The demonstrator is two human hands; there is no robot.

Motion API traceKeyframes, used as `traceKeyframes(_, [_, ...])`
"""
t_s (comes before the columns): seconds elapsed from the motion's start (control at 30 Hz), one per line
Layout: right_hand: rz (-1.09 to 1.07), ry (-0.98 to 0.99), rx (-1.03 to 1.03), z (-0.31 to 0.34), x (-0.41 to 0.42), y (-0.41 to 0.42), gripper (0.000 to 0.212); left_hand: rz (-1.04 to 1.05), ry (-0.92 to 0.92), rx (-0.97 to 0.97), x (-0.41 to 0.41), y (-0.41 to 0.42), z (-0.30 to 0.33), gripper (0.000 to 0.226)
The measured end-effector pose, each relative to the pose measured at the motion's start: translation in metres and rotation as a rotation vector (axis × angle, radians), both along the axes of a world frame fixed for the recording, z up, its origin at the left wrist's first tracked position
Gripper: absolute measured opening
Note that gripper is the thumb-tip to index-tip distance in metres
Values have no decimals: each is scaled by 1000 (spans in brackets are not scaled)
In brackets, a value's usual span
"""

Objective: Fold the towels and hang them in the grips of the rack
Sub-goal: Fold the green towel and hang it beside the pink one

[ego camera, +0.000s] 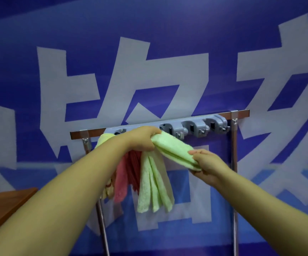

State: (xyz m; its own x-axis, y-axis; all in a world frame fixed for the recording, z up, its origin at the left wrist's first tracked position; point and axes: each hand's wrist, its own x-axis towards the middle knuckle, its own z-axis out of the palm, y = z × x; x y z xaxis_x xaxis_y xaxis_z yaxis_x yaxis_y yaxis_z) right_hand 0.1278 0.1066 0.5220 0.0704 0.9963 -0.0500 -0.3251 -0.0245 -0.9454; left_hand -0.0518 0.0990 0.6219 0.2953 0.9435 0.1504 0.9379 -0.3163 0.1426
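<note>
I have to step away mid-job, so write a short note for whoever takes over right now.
Left hand: shut on the green towel, bunched up at the rack.
Right hand: shut on the same towel's lower end.
Done: yellow towel and pink towel appear hung at the left, though their grips are hidden.
Left: seat the green towel; three grips to the right show empty.

Blue wall banner, white characters
</note>
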Motion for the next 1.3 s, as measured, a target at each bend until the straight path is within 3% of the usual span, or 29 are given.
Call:
traceKeyframes(0.2, [-7,54,-70,-16,-14,4,27,-22,267,58,2,9,4,65])
traceKeyframes(0.43, [-76,201,-60,-27,-8,14,27,-2,737,604,8,13,-11,29])
traceKeyframes(0.5, [-108,241,-44,-31,-4,16,26,-44,815,800,13,11,-11,28])
traceKeyframes(0.53, [-121,251,-33,-33,-2,17,26,-70,828,863,16,9,-11,29])
traceKeyframes(0.57, [-132,246,-29,-37,-2,19,25,-62,833,789,17,9,-13,26])
traceKeyframes(0.7, [-54,152,-108,-59,-12,34,23,-4,489,381,15,21,-22,30])
traceKeyframes(0.8, [46,77,-138,-72,-26,42,22,-3,129,253,11,25,-27,40])
traceKeyframes(0.97, [82,4,-106,-81,-43,42,32,-13,-556,206,21,8,-64,68])
traceKeyframes(1.13, [74,-367,75,-91,-49,30,42,70,-1399,-11,26,9,-143,85])
traceKeyframes(1.2, [130,-365,123,-97,-47,22,39,118,-1452,-97,30,0,-181,78])
traceKeyframes(1.3, [140,-397,161,-115,-42,11,44,201,-1435,-204,36,-25,-236,103])
